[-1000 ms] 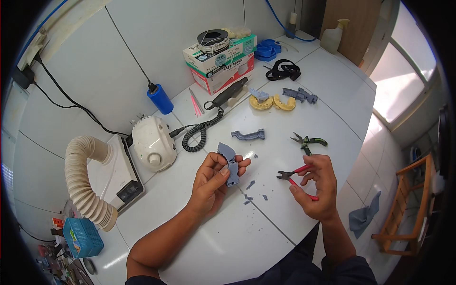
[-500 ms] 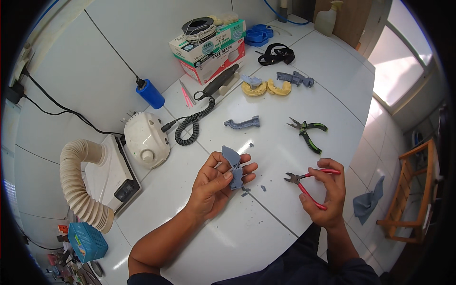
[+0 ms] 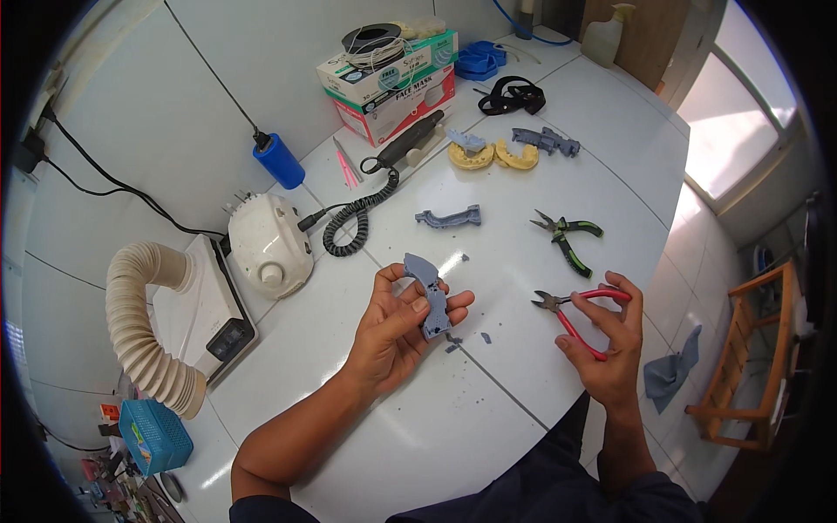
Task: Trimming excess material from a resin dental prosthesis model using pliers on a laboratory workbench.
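Observation:
A grey-blue plastic piece, likely a printed dental part [image 3: 435,315], is pinched between the thumb and fingers of my left hand [image 3: 391,324]. Its upper part curves to the left and small dark gaps show near its middle. In my right hand [image 3: 612,356] I hold red-handled side cutters [image 3: 553,302], handles spread and jaws apart, pointing left toward the piece without touching it. Small grey-blue scraps [image 3: 486,338] lie on the table between my hands. Beyond them rests a second grey-blue part [image 3: 449,218], long and narrow.
Green-and-black pliers [image 3: 567,240] lie beyond the cutters. Yellow dental casts [image 3: 472,157] and another grey-blue part [image 3: 547,140] sit farther back. At left stand a white control unit [image 3: 272,248], a coiled cord [image 3: 350,218] and a ribbed hose [image 3: 131,322]. Stacked boxes [image 3: 392,113] stand near the wall.
My right hand has lifted the cutters slightly away from me. The piece in my left hand has turned a little, showing its face at another angle.

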Tool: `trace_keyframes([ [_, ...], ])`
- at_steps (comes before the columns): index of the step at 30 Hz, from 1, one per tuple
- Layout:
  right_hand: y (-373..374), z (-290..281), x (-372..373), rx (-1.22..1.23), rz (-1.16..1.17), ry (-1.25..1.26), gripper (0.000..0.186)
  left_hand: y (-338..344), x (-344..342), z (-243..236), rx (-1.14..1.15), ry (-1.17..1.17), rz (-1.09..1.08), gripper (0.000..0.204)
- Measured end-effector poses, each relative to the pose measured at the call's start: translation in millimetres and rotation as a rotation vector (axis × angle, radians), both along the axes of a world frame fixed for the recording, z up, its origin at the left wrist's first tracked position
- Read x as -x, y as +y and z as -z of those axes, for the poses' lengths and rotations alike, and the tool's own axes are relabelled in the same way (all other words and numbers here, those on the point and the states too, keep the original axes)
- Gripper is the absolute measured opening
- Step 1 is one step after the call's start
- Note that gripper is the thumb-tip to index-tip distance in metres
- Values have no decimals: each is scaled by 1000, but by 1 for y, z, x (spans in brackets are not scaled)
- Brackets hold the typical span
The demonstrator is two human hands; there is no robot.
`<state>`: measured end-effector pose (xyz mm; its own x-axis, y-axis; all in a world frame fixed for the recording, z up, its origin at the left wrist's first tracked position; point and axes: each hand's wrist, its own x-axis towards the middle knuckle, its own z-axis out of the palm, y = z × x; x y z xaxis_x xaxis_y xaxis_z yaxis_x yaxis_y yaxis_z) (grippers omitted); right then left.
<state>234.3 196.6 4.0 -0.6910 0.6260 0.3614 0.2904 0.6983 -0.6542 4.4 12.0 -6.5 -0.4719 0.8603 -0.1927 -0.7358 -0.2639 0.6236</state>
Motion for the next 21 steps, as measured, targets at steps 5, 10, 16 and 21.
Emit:
trace_keyframes([
  [5, -2, -14, 1, 153, 37, -50, 78, 1, 0, -1, -73, -61, 48, 59],
  [10, 1, -16, -5, 99, -12, -133, 80, 0, 1, 2, -137, -126, 71, 62],
  [16, 4, -13, -6, 131, -2, -138, 75, 0, 0, -1, -95, -129, 90, 60],
  [21, 6, -11, -6, 44, -63, -137, 70, 0, 2, 2, -95, -98, 67, 60],
])
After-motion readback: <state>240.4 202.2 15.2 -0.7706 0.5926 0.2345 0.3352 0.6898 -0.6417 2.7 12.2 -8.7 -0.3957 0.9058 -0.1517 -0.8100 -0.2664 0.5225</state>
